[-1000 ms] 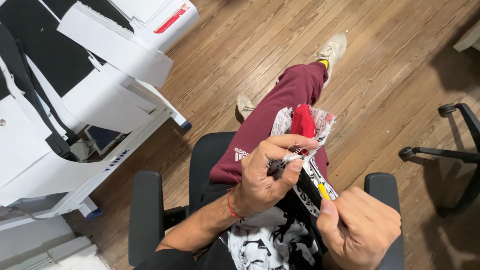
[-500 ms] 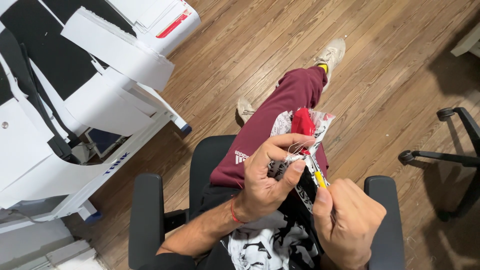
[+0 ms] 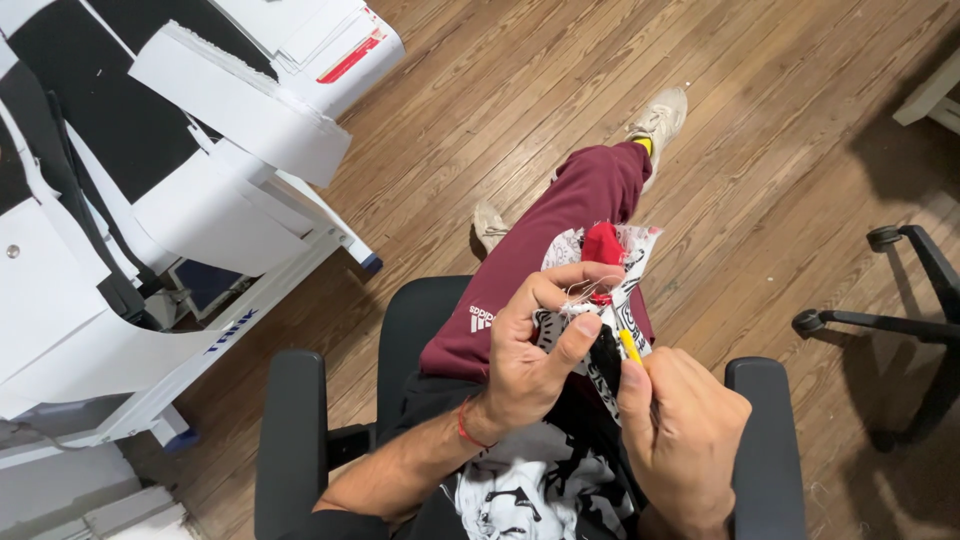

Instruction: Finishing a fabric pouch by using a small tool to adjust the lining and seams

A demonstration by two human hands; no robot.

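**Both hands at work on a scrap of printed cloth over the lap**

The person sits in a black office chair (image 3: 290, 440) with one leg in maroon trousers (image 3: 560, 250) stretched out over the wooden floor (image 3: 760, 160). The left hand (image 3: 530, 350) is clenched around a piece of black-and-white printed fabric (image 3: 628, 268), pinching it between thumb and curled fingers just above the thigh. A red patch of cloth (image 3: 603, 245) shows at the top of the bundle, touching the printed piece, and thin pale threads run loose near the fingertips. The right hand (image 3: 685, 440) is closed around a small tool with a yellow handle (image 3: 630, 346); only the yellow end sticks out of the fist, pointing up at the fabric and touching it just beside the left thumb. The tool's working tip is hidden by the cloth. To the left stands a large white and black machine (image 3: 130, 220), and the dark base of a second chair (image 3: 900, 310) sits to the right.
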